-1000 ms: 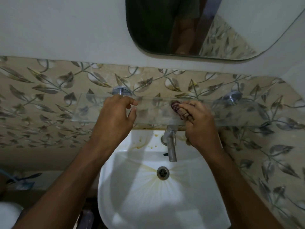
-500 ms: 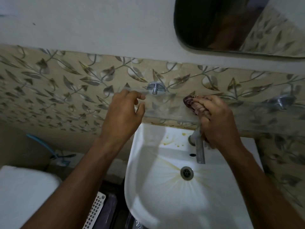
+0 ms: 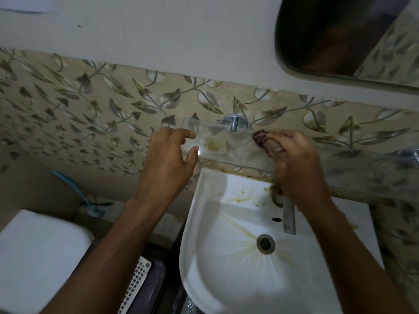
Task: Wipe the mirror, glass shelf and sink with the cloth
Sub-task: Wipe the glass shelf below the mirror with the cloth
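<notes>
The glass shelf (image 3: pixel 226 143) runs along the leaf-patterned tiles above the white sink (image 3: pixel 226 275). My left hand (image 3: pixel 167 162) is at the shelf's left end, with the index finger over the top and the thumb at the front edge. My right hand (image 3: pixel 294 164), blurred, grips a dark red cloth (image 3: pixel 260 138) and presses it on the shelf just right of the left metal bracket (image 3: pixel 233 124). The mirror (image 3: pixel 335 37) hangs at the upper right, and a person's reflection shows dimly in it. Yellow-brown stains mark the sink around its drain (image 3: pixel 265 244).
A metal tap (image 3: pixel 289 219) juts over the sink below my right hand. A white toilet cistern (image 3: pixel 34 257) stands at the lower left, with a blue hose (image 3: pixel 65 182) behind it. A white perforated basket (image 3: pixel 136 286) sits between cistern and sink. A second bracket (image 3: pixel 408 152) is at far right.
The view has swung left. My right hand has slid the cloth left along the shelf toward the left bracket. My left hand has stayed at the shelf's left end.
</notes>
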Demonstrator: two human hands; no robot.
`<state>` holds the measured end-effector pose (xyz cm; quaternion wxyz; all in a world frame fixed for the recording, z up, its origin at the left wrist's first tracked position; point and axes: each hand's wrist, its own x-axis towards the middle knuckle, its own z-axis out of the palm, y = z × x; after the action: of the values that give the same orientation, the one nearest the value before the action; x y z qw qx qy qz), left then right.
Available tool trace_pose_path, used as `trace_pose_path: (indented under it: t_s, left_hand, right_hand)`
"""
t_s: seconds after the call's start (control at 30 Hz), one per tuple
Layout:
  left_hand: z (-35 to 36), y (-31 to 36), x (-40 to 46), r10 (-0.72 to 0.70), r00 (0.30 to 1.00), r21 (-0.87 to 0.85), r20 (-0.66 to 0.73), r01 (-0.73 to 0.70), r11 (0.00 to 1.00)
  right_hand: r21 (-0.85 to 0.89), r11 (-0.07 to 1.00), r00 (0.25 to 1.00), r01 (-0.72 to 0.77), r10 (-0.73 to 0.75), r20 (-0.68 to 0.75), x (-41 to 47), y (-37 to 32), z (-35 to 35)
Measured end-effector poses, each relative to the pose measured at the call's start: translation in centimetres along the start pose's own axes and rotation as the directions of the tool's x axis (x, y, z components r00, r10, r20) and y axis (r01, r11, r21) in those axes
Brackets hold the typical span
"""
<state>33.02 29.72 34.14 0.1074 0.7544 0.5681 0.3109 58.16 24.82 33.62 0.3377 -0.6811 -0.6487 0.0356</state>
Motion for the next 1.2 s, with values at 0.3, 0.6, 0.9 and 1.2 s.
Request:
trace_pose_path:
  t_s: [0.3, 0.6, 0.9, 1.2]
  left_hand:
    - [-0.1, -0.1, -0.8, -0.027, 1.000, -0.006, 0.004, 0.027, 1.000]
    - [-1.0, -1.4, -0.5, -0.057, 0.998, 0.017, 0.006, 0.057, 0.998]
    - [-0.5, -0.4, -0.3, -0.012, 1.000, -0.040, -0.015, 0.011, 0.999]
    - [-0.7, -2.7, -0.4, -0.095, 0.995, -0.083, -0.032, 0.092, 0.992]
  right_hand:
    - [0.053, 0.989, 0.989, 0.139, -0.142, 0.045, -0.5, -3.7, 2.5]
    - [0.019, 0.996, 0.995, 0.092, -0.091, -0.051, 0.0, -2.6, 1.7]
    - [-0.028, 0.993, 0.993, 0.112, -0.113, -0.023, 1.6, -4.2, 4.0]
    - [0.078, 0.993, 0.996, 0.087, -0.087, -0.014, 2.0, -3.9, 4.1]
